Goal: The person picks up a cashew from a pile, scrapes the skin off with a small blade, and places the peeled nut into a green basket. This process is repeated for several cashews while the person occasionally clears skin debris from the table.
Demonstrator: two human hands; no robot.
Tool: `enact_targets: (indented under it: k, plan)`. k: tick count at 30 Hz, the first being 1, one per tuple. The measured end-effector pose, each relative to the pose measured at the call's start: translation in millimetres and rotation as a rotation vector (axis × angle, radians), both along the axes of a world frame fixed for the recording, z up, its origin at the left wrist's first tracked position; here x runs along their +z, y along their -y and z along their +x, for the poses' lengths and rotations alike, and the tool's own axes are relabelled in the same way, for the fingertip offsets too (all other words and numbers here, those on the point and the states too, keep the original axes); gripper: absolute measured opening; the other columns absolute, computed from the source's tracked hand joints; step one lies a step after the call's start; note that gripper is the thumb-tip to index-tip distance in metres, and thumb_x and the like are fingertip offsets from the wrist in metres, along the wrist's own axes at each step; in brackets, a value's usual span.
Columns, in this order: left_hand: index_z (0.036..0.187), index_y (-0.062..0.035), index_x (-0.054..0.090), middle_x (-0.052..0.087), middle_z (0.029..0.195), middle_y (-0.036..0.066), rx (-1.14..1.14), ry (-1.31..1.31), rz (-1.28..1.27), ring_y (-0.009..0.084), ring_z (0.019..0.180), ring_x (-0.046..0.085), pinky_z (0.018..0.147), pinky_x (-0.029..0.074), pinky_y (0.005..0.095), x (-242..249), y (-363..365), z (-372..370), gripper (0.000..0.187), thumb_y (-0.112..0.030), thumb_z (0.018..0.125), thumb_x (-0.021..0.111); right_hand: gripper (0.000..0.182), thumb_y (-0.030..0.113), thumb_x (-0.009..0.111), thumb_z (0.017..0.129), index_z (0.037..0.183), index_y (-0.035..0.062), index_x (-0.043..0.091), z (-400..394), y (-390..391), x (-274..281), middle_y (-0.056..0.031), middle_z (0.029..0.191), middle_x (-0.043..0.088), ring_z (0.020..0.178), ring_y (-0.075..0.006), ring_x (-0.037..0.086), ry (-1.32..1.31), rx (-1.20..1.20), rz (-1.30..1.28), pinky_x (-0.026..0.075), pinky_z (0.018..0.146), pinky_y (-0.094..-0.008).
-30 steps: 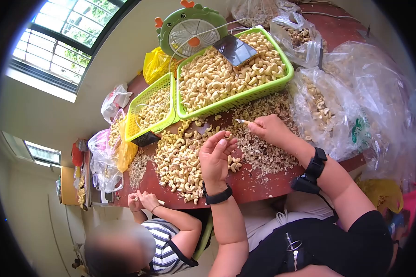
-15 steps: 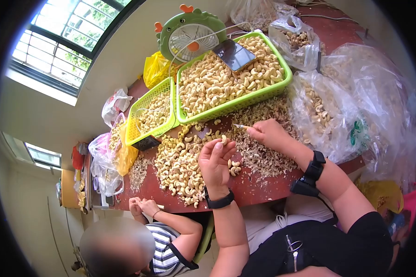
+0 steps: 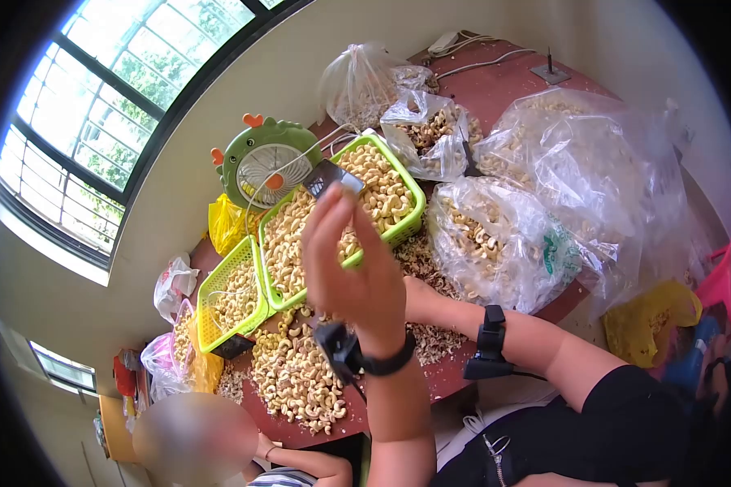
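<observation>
My left hand (image 3: pixel 349 268) is raised high above the table, in front of the large green basket (image 3: pixel 418 203) of cashews (image 3: pixel 288 239). Motion smears its fingers, so whether anything is between them does not show. Only the back end of my right hand (image 3: pixel 417 299) is visible, low over the shell scraps (image 3: pixel 434 345). Its fingers, and anything in them, are hidden behind my left hand. Below the baskets, a loose pile of cashews (image 3: pixel 296 373) spreads over the red table (image 3: pixel 288 438).
A smaller yellow-green basket (image 3: pixel 207 333) of cashews and a dinosaur-shaped fan (image 3: pixel 272 166) stand at the left. A phone (image 3: pixel 333 177) lies on the large basket's nuts. Plastic bags (image 3: pixel 495 243) of nuts crowd the right. Another person's arm (image 3: pixel 309 463) is at lower left.
My left hand, which pinched a cashew, has risen toward the camera. The small knife in my right hand has gone out of sight. The view has turned, shifting the table left and down.
</observation>
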State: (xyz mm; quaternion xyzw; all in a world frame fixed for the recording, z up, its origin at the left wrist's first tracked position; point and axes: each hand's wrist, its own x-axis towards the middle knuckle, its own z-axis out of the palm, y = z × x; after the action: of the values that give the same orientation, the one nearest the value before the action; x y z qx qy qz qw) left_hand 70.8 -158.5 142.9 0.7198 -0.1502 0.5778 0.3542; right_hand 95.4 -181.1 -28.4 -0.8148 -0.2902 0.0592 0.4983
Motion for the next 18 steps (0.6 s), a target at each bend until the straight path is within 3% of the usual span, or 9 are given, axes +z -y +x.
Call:
enact_targets:
  k: [1, 2, 3, 9, 13, 14, 18]
  plan:
    - [0.088, 0.002, 0.059, 0.06, 0.094, 0.014, -0.103, -0.1, -0.007, 0.0192, 0.083, 0.059, 0.071, 0.047, 0.0294, -3, 1, 24, 0.016, 0.002, 0.072, 0.061, 0.042, 0.042, 0.044, 0.08, 0.065, 0.0044, 0.058, -2, -3, -9, -0.0182, 0.066, 0.057, 0.065, -0.0348, 0.056, 0.005, 0.009, -0.01, 0.044, 0.061, -0.0429]
    - [0.088, 0.0015, 0.059, 0.06, 0.092, 0.014, -0.278, -0.141, -0.215, 0.0195, 0.084, 0.059, 0.072, 0.046, 0.0291, -9, 4, 34, 0.015, 0.002, 0.073, 0.06, 0.042, 0.041, 0.044, 0.079, 0.066, 0.0042, 0.058, 2, -4, -14, -0.0182, 0.066, 0.057, 0.065, -0.0348, 0.056, 0.048, -0.018, 0.031, 0.044, 0.061, -0.0428]
    - [0.088, 0.0015, 0.059, 0.06, 0.092, 0.014, -0.277, -0.121, -0.22, 0.0195, 0.084, 0.059, 0.072, 0.046, 0.0291, -9, 3, 36, 0.015, 0.002, 0.073, 0.06, 0.041, 0.041, 0.045, 0.079, 0.066, 0.004, 0.058, 6, -2, -6, -0.0182, 0.065, 0.057, 0.065, -0.0347, 0.056, 0.092, -0.048, 0.078, 0.044, 0.061, -0.0427]
    - [0.089, 0.0039, 0.058, 0.059, 0.086, 0.009, -0.117, -0.297, -0.448, 0.0124, 0.077, 0.056, 0.067, 0.046, 0.0218, -57, -70, -26, 0.012, 0.004, 0.077, 0.055, 0.043, 0.041, 0.045, 0.08, 0.065, 0.0025, 0.058, 2, 7, 16, -0.0186, 0.064, 0.057, 0.063, -0.0345, 0.056, -0.049, -0.011, -0.007, 0.044, 0.061, -0.0425]
    - [0.09, 0.003, 0.058, 0.058, 0.075, 0.003, 0.177, -0.572, -0.612, 0.007, 0.063, 0.052, 0.056, 0.042, 0.0173, -96, -146, -81, 0.013, -0.006, 0.081, 0.055, 0.042, 0.041, 0.044, 0.08, 0.063, 0.0039, 0.057, 3, 3, 14, -0.0161, 0.058, 0.054, 0.056, -0.0311, 0.054, -0.032, 0.019, -0.04, 0.043, 0.055, -0.0394]
    - [0.091, 0.0016, 0.058, 0.058, 0.071, 0.003, 0.234, -0.688, -0.589, 0.0068, 0.058, 0.051, 0.054, 0.042, 0.0176, -111, -165, -93, 0.015, -0.006, 0.079, 0.057, 0.039, 0.036, 0.048, 0.08, 0.064, 0.0012, 0.055, 3, 2, 12, -0.0124, 0.053, 0.051, 0.048, -0.023, 0.051, -0.035, 0.018, -0.067, 0.04, 0.05, -0.0337]
    - [0.08, 0.0011, 0.062, 0.059, 0.065, 0.005, 0.355, -0.982, -0.371, 0.0102, 0.057, 0.053, 0.054, 0.043, 0.0228, -132, -164, -109, 0.014, -0.012, 0.075, 0.06, 0.04, 0.036, 0.047, 0.081, 0.065, 0.0005, 0.055, 1, 1, 13, -0.0122, 0.052, 0.05, 0.048, -0.0218, 0.05, -0.054, 0.031, -0.102, 0.039, 0.049, -0.0336]
